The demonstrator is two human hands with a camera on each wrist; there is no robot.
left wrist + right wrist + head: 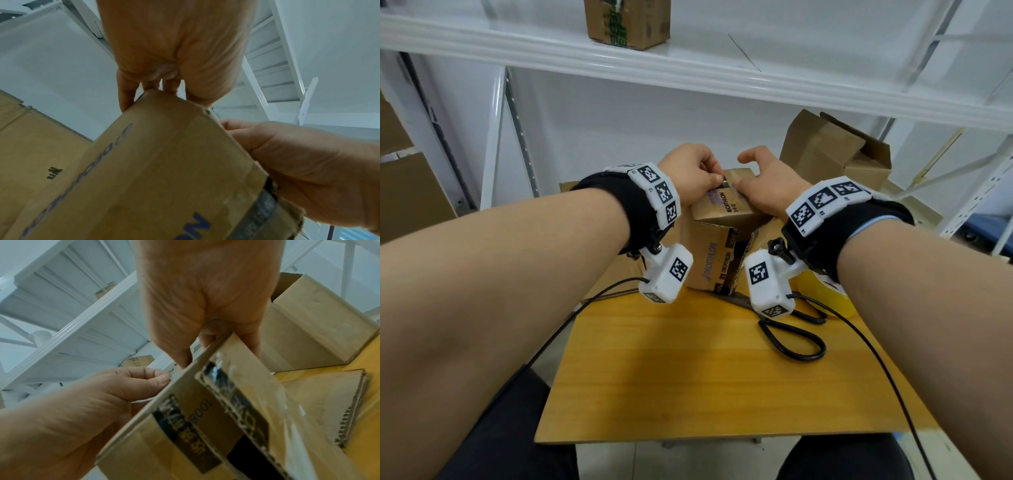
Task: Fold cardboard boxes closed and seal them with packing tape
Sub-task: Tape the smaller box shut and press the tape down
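A small brown cardboard box (722, 212) printed DECATHLON stands at the far end of the wooden table (688, 377). Both hands are on its top. My left hand (717, 181) is curled, its fingers hooked over the top flap's edge (164, 100). My right hand (756, 178) lies beside it, thumb on top and fingers over the far edge of the flap (222, 344). In the right wrist view old clear tape and a black label show on the box side (205, 418). What the left thumb and forefinger pinch is too small to tell.
A yellow tape roll (825, 291) and black-handled scissors (796, 342) lie under my right wrist. An open cardboard box (835, 150) stands at back right. Flat cardboard (619, 270) lies left of the box. A white shelf (688, 68) overhangs, bearing another box (626, 20).
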